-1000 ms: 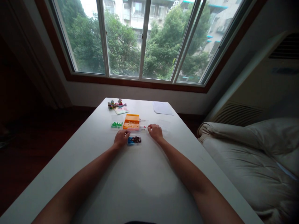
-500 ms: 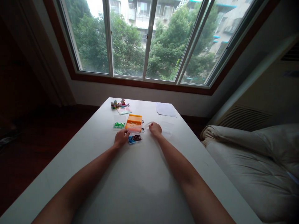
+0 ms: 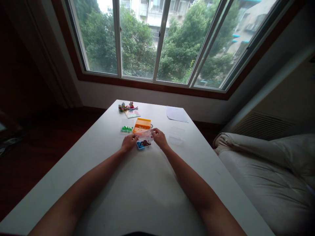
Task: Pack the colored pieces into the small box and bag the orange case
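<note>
Lying on the white table (image 3: 147,196) between the two hands is a small clear box (image 3: 144,143) that holds blue pieces at its left end and dark brown ones at its right. Just above it sits a clear lid or second clear tray (image 3: 145,133), pale and hard to separate from the tabletop; it seems to be held over the box, though the view is too small to be sure. The small clear box lies near the middle of the table, directly in front of an orange tray (image 3: 142,125).

The left hand (image 3: 129,143) rests with its knuckles up and its fingers curled at the left end of the box, touching or nearly touching it. The right hand (image 3: 159,138) comes in from the other side, fingers bent and pinched on the right edge of the clear lid. Both forearms stretch forward from the bottom of the view, bare and roughly level with the tabletop.

A clear box of green pieces (image 3: 127,129) stands left of the orange tray. Farther back are a small colourful toy build (image 3: 128,106) and a printed card (image 3: 132,114). To the right lie an empty clear container (image 3: 176,135) and a sheet of paper (image 3: 176,114). Fingertips of both hands are hidden behind the knuckles, so the exact contact cannot be made out.
</note>
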### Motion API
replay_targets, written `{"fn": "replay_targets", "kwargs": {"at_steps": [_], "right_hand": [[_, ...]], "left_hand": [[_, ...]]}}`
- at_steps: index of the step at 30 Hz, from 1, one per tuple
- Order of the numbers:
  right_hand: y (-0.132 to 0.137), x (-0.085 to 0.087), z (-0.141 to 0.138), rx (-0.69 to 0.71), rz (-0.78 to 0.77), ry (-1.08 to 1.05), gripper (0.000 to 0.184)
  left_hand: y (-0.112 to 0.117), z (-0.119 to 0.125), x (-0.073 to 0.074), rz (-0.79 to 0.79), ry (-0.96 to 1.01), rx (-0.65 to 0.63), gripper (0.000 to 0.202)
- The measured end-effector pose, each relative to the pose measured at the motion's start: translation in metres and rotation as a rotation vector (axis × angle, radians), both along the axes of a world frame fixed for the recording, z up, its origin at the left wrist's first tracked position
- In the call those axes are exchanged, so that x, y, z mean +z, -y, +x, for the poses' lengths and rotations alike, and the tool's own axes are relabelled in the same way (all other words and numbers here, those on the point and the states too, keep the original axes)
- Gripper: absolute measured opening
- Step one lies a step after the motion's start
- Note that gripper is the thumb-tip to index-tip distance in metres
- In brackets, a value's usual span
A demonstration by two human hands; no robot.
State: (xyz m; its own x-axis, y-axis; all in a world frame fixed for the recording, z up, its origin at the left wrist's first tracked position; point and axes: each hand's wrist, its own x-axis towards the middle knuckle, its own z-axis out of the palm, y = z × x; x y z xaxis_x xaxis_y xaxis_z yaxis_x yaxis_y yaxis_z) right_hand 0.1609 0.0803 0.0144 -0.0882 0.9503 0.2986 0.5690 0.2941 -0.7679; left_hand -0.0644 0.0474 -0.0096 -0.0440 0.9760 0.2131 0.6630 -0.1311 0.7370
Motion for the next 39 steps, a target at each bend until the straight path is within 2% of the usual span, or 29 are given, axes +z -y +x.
{"fn": "replay_targets", "kwargs": {"at_steps": [7, 10, 13, 16, 18, 21, 25, 29, 33, 35, 37, 39], "right_hand": [[0.035, -0.002, -0.018, 0.212, 0.445, 0.121, 0.020], [0.042, -0.003, -0.019, 0.276, 0.568, 0.196, 0.019], [0.044, -0.004, -0.019, 0.298, 0.631, 0.225, 0.019], [0.043, -0.004, -0.017, 0.290, 0.654, 0.238, 0.018], [0.041, -0.005, -0.014, 0.277, 0.663, 0.241, 0.018], [0.041, -0.007, -0.011, 0.306, 0.687, 0.261, 0.015], [0.045, -0.012, -0.016, 0.397, 0.714, 0.302, 0.012], [0.047, -0.011, -0.020, 0.338, 0.699, 0.245, 0.012], [0.046, -0.003, -0.014, 0.259, 0.628, 0.088, 0.012], [0.044, 0.001, -0.010, 0.160, 0.578, -0.028, 0.012], [0.041, 0.004, -0.006, 0.051, 0.519, -0.126, 0.011], [0.039, 0.006, -0.005, 0.005, 0.462, -0.183, 0.011]], "left_hand": [[-0.004, -0.005, -0.004, 0.002, 0.119, -0.101, 0.025], [-0.006, -0.008, -0.004, -0.002, 0.211, -0.149, 0.027], [-0.009, -0.013, 0.000, -0.049, 0.348, -0.261, 0.031], [-0.011, -0.020, 0.003, -0.077, 0.472, -0.335, 0.040], [-0.014, -0.026, 0.003, -0.068, 0.524, -0.313, 0.045], [-0.019, -0.033, 0.001, -0.006, 0.518, -0.198, 0.040], [-0.024, -0.044, -0.005, 0.097, 0.366, 0.060, 0.031], [-0.024, -0.051, -0.006, 0.123, 0.223, 0.185, 0.030], [-0.018, -0.048, 0.001, 0.143, 0.181, 0.199, 0.028], [-0.012, -0.043, 0.008, 0.196, 0.175, 0.189, 0.028], [-0.004, -0.034, 0.016, 0.279, 0.168, 0.157, 0.028], [0.005, -0.023, 0.025, 0.349, 0.157, 0.092, 0.030]]}}
